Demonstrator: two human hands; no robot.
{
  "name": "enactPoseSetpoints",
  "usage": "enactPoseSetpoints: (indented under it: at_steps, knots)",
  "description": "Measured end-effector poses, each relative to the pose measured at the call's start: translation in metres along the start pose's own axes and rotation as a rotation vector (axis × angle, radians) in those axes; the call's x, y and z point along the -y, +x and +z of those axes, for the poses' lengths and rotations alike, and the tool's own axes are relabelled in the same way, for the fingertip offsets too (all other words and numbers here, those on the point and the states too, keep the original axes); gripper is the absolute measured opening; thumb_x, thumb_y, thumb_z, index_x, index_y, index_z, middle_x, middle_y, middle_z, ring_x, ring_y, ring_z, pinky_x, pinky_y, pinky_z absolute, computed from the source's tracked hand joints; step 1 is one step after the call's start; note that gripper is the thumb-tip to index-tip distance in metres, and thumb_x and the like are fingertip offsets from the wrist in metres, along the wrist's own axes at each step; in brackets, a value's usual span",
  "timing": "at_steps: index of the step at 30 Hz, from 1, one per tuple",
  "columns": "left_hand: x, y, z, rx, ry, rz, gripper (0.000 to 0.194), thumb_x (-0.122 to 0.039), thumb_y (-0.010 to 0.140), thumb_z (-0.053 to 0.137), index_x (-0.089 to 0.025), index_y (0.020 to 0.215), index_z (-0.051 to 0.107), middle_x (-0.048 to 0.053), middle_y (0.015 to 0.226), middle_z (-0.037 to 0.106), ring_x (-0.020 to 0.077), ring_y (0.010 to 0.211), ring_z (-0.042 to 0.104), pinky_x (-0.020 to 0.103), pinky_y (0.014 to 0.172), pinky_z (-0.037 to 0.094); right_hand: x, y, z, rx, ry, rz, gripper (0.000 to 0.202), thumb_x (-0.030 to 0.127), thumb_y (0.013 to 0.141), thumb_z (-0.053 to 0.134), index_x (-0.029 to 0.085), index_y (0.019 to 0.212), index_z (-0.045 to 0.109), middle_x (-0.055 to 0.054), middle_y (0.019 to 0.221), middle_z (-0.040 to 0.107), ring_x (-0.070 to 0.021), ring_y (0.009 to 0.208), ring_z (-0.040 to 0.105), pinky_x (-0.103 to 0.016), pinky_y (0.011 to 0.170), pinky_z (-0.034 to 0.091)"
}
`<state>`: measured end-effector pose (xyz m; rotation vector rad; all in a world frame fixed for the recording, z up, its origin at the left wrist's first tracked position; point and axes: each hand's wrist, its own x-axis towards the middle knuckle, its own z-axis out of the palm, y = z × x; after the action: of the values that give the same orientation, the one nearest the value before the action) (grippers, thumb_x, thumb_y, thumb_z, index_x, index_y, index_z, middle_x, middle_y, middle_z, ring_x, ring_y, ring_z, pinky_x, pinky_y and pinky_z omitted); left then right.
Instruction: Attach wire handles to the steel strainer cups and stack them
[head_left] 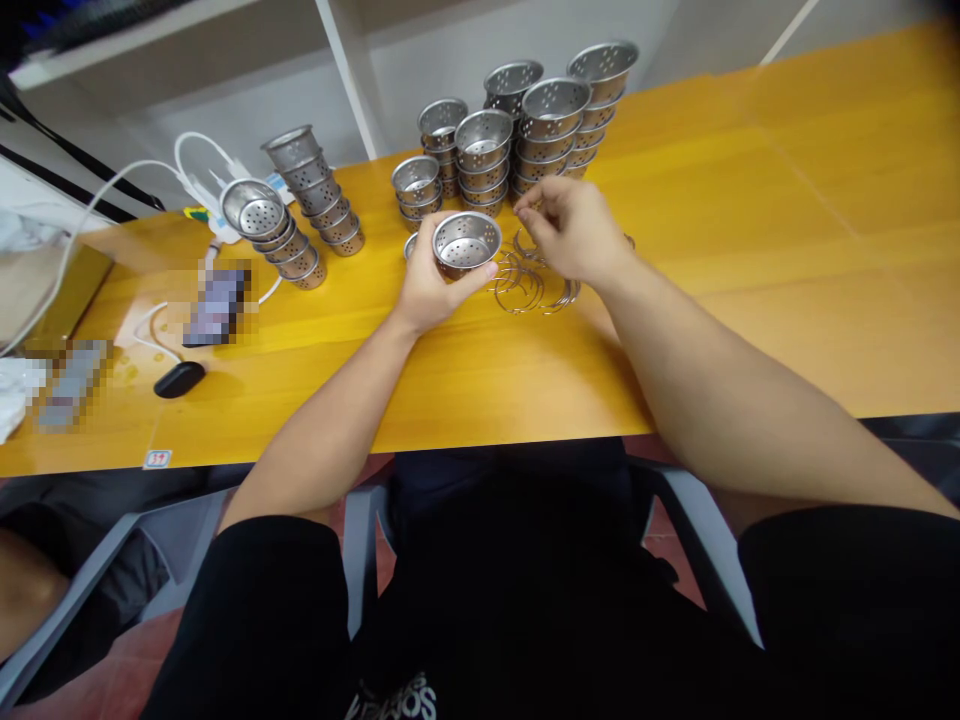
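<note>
My left hand (429,275) is closed around a perforated metal strainer cup (466,243), its open mouth tilted up toward me. Just right of that cup, my right hand (566,225) hangs above the table with thumb and fingertips pinched together; what they hold, if anything, is too small to make out. Several thin metal wire rings (519,287) lie loosely beneath and beside the right hand. Partly hidden behind my left hand is another small metal cup (409,246).
Behind my hands stand several stacks of perforated cups (484,150). Two leaning stacks (274,230) are at the left, near white cables and a phone (217,305). A black oval device (180,379) lies closer. The yellow table (480,400) ends in front of my body.
</note>
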<state>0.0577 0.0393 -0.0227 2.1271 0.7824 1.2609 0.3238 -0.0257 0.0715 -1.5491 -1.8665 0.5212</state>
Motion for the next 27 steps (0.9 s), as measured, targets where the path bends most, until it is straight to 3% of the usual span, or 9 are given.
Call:
enactPoseSetpoints:
  at_steps: [5, 8, 12, 14, 20, 24, 27]
  knots:
    - [-0.002, 0.000, -0.002, -0.023, -0.027, -0.069, 0.102, -0.091, 0.106, 0.095, -0.035, 0.179, 0.051, 0.015, 0.158, 0.078, 0.0384, 0.152, 0.084, 0.065, 0.141, 0.067, 0.019, -0.006, 0.009, -0.002, -0.090, 0.049, 0.069, 0.081, 0.126, 0.050, 0.029, 0.154, 0.085, -0.017, 0.135, 0.094, -0.0452, 0.122, 0.086, -0.060, 0.103, 0.067]
    - [0.007, -0.001, -0.003, -0.010, -0.019, -0.025, 0.103, -0.096, 0.105, 0.092, -0.036, 0.177, 0.049, 0.016, 0.164, 0.076, 0.0383, 0.156, 0.082, 0.063, 0.141, 0.067, 0.025, -0.008, 0.009, -0.015, -0.066, 0.052, 0.068, 0.081, 0.126, 0.050, 0.029, 0.154, 0.084, -0.017, 0.141, 0.094, -0.0442, 0.123, 0.087, -0.058, 0.103, 0.070]
    - [0.017, -0.004, -0.002, -0.012, -0.025, -0.025, 0.100, -0.094, 0.104, 0.096, -0.035, 0.171, 0.052, 0.015, 0.163, 0.076, 0.0377, 0.154, 0.082, 0.063, 0.139, 0.069, 0.026, -0.009, 0.006, -0.071, 0.115, 0.003, 0.052, 0.074, 0.124, 0.060, 0.028, 0.140, 0.081, -0.020, 0.140, 0.093, -0.0370, 0.116, 0.086, -0.052, 0.100, 0.072]
    - [0.016, -0.005, -0.001, -0.004, -0.025, -0.048, 0.098, -0.089, 0.104, 0.099, -0.034, 0.170, 0.053, 0.015, 0.162, 0.076, 0.0372, 0.151, 0.084, 0.063, 0.138, 0.071, 0.029, -0.012, 0.005, -0.068, 0.134, -0.023, 0.048, 0.070, 0.124, 0.059, 0.029, 0.138, 0.079, -0.021, 0.139, 0.092, -0.0376, 0.116, 0.087, -0.053, 0.100, 0.073]
    - [-0.003, -0.007, 0.001, 0.046, -0.003, -0.052, 0.088, -0.078, 0.109, 0.100, -0.034, 0.170, 0.053, 0.012, 0.154, 0.076, 0.0362, 0.146, 0.084, 0.064, 0.135, 0.073, 0.051, -0.023, 0.002, 0.092, -0.145, 0.021, 0.076, 0.091, 0.127, 0.045, 0.033, 0.160, 0.080, -0.017, 0.134, 0.090, -0.0454, 0.126, 0.087, -0.060, 0.107, 0.075]
    - [-0.007, -0.009, 0.003, 0.071, 0.009, -0.063, 0.093, -0.075, 0.105, 0.106, -0.032, 0.170, 0.054, 0.013, 0.153, 0.076, 0.0392, 0.145, 0.084, 0.067, 0.136, 0.070, 0.055, -0.024, 0.002, 0.099, -0.175, 0.015, 0.077, 0.089, 0.129, 0.040, 0.032, 0.164, 0.079, -0.017, 0.131, 0.091, -0.0445, 0.121, 0.088, -0.060, 0.108, 0.074]
    - [-0.004, -0.011, 0.003, 0.109, 0.027, -0.056, 0.101, -0.079, 0.101, 0.109, -0.031, 0.170, 0.053, 0.014, 0.158, 0.074, 0.0414, 0.151, 0.080, 0.068, 0.141, 0.066, 0.056, -0.024, 0.002, 0.123, -0.196, -0.003, 0.066, 0.082, 0.128, 0.053, 0.033, 0.162, 0.081, -0.016, 0.132, 0.093, -0.0434, 0.119, 0.087, -0.057, 0.107, 0.073]
